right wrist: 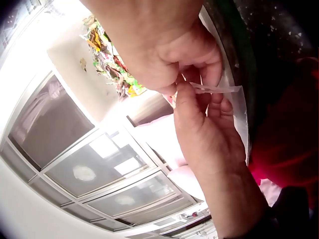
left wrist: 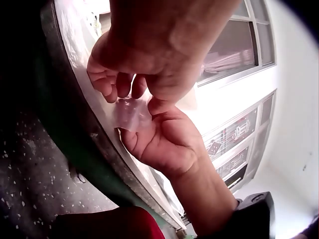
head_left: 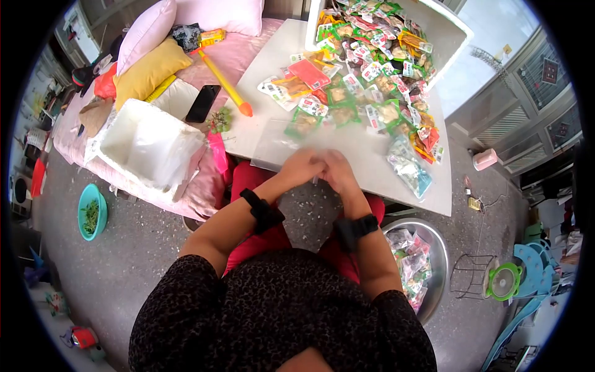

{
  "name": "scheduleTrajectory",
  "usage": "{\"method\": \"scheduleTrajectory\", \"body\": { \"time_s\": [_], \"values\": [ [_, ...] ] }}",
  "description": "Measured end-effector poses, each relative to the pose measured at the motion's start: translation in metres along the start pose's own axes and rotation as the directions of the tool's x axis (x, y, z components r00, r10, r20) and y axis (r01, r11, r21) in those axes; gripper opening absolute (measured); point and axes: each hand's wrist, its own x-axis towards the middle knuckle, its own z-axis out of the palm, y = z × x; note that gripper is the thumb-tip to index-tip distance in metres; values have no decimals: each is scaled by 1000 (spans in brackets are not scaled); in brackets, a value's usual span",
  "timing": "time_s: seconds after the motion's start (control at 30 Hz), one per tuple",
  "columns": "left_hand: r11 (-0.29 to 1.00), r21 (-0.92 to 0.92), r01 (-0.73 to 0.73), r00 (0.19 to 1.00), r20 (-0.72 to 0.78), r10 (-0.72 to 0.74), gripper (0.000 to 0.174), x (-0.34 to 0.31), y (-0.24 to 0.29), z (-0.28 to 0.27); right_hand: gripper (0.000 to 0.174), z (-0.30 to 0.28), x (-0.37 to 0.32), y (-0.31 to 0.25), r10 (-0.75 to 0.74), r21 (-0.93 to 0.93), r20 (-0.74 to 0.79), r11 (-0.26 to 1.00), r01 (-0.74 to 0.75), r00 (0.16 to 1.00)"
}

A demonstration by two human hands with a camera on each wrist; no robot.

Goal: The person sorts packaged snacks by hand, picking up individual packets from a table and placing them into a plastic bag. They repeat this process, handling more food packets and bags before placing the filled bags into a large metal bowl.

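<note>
Both hands meet at the near edge of the table. My left hand and right hand have their fingertips together over a piece of clear plastic. In the left wrist view, the clear plastic shows between the left hand above and the right hand below. The right wrist view shows a thin folded strip of it pinched between the right hand and left hand. A flat clear sheet lies on the table beside the left hand.
Small food packets spread across the table from a tipped white foam box. A clear and blue packet lies right. A metal basin of packets stands on the floor. Left are an empty foam box, phone and yellow-orange tube.
</note>
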Motion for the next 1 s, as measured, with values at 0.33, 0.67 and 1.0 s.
{"method": "scheduleTrajectory", "body": {
  "time_s": [0.33,0.67,1.0],
  "values": [
    [1000,31,6,963,-269,3,16,0,-6,-8,11,-5,13,3,-439,-824,25,500,267,898],
    [967,245,-70,904,-394,165,15,18,-26,-25,11,0,27,8,-350,-636,89,700,324,932],
    [968,243,58,996,-78,-40,22,79,-39,-30,12,-32,38,-3,-598,-640,-144,664,387,788]
  ]
}}
